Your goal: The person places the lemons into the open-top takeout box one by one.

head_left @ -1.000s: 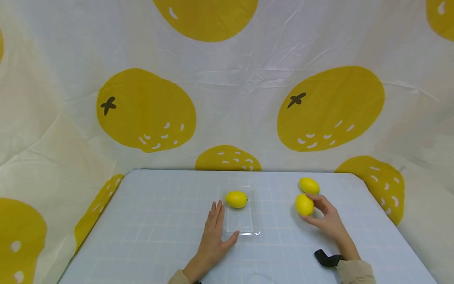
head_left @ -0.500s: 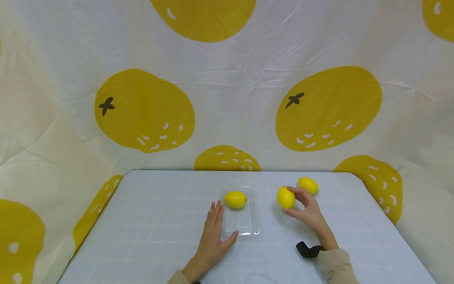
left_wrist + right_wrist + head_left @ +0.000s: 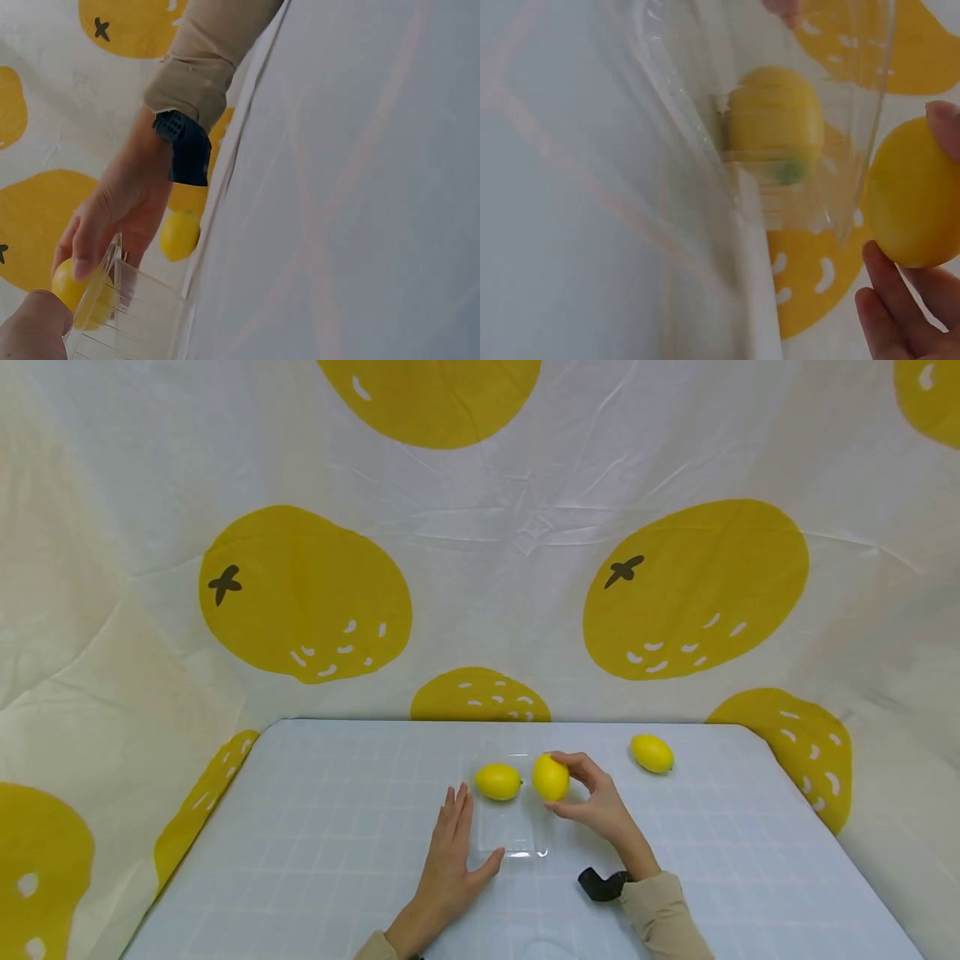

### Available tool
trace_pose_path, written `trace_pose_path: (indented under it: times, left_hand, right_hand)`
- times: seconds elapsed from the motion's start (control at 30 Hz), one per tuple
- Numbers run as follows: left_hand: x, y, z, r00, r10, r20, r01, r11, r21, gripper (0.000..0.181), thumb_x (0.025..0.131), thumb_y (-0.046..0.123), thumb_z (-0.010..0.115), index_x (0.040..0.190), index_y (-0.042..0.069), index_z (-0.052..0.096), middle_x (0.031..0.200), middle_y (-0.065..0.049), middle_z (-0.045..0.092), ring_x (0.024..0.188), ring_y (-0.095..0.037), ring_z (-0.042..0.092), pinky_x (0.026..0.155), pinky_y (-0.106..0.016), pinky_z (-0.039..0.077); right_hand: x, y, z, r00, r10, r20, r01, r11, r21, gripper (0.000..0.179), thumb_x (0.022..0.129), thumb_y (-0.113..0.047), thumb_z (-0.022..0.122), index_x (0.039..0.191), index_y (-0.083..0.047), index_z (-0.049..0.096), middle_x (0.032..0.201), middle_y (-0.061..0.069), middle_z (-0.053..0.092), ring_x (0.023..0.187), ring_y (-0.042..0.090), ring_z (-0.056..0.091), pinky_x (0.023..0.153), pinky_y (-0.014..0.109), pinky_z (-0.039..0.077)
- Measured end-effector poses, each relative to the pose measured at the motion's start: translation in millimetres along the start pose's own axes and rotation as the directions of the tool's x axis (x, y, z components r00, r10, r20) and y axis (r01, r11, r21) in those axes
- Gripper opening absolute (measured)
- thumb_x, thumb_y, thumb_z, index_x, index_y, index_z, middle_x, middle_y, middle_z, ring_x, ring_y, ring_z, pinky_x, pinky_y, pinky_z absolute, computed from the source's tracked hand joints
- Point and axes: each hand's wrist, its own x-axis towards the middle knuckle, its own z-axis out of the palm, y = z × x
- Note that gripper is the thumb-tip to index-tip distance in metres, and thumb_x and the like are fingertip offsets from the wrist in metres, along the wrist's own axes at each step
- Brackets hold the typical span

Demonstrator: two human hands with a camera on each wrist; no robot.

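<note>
Lemon [image 3: 551,777] between right fingers [image 3: 579,762], long axis up-and-down in head view

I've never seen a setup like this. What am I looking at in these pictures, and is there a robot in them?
There is no robot here, just a person's two bare hands at a table. The wide picture is taken from the person's head, looking forward and down. The other two are taken from the left and right wrists, so the table appears turned sideways. The left hand is held open at the left edge of a clear plastic tray, and one lemon lies in it. The right hand pinches a second lemon near the tray's right edge. A third lemon lies farther right.
</note>
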Motion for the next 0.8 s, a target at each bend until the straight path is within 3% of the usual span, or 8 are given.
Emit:
trace_pose_path:
  times: [0.2, 0.33, 0.53, 0.67, 0.8]
  left_hand:
    - [0.0, 0.6, -0.5, 1.000, 0.008, 0.006, -0.008, 1.000, 0.000, 0.090, 0.088, 0.042, 0.072, 0.151, -0.007, 0.031, 0.165, -0.010, 0.015, 0.148, -0.040, 0.018, 0.114, -0.060, 0.024]
    - [0.0, 1.0, -0.8, 1.000, 0.002, 0.015, -0.002, 1.000, -0.004, 0.090, 0.088, 0.042, 0.071, 0.152, -0.007, 0.030, 0.165, -0.009, 0.013, 0.148, -0.040, 0.017, 0.116, -0.057, 0.021]
    - [0.4, 0.1, 0.3, 0.999, 0.033, -0.011, -0.033, 0.999, 0.023, 0.088, 0.090, 0.045, 0.069, 0.150, -0.008, 0.032, 0.164, -0.012, 0.016, 0.147, -0.043, 0.019, 0.112, -0.062, 0.026]
    - [-0.1, -1.1, 0.6, 0.999, 0.037, -0.014, -0.037, 0.999, 0.022, 0.085, 0.092, 0.044, 0.066, 0.150, -0.007, 0.032, 0.164, -0.012, 0.016, 0.148, -0.041, 0.019, 0.112, -0.062, 0.026]
    - [-0.6, -2.3, 0.4, 0.999, 0.041, -0.020, -0.040, 0.999, 0.017, 0.082, 0.093, 0.041, 0.065, 0.152, -0.005, 0.031, 0.164, -0.011, 0.017, 0.148, -0.040, 0.019, 0.119, -0.051, 0.018]
  right_hand:
    - [2.3, 18, 20, 0.999, -0.041, 0.012, 0.041, 0.999, -0.027, 0.064, 0.073, -0.004, 0.087, 0.130, -0.013, 0.058, 0.135, 0.003, 0.060, 0.124, 0.017, 0.054, 0.109, 0.039, 0.041]
    - [2.6, 18, 28, 0.994, -0.104, 0.043, 0.107, 0.991, -0.077, 0.066, 0.070, -0.010, 0.090, 0.129, -0.017, 0.061, 0.133, 0.001, 0.061, 0.123, 0.020, 0.054, 0.107, 0.042, 0.042]
    - [3.9, 11, 37, 0.974, -0.199, 0.113, 0.223, 0.936, -0.272, 0.067, 0.065, -0.018, 0.093, 0.126, -0.017, 0.065, 0.132, 0.007, 0.058, 0.115, 0.023, 0.052, 0.096, 0.048, 0.049]
    - [4.5, 8, 41, 0.974, -0.186, 0.131, 0.221, 0.914, -0.340, 0.067, 0.063, -0.017, 0.093, 0.125, -0.016, 0.066, 0.131, 0.009, 0.056, 0.115, 0.023, 0.049, 0.092, 0.048, 0.051]
    - [5.4, 5, 43, 0.975, -0.161, 0.156, 0.208, 0.908, -0.365, 0.067, 0.064, -0.017, 0.093, 0.124, -0.015, 0.065, 0.130, 0.008, 0.058, 0.125, 0.031, 0.045, 0.096, 0.051, 0.050]
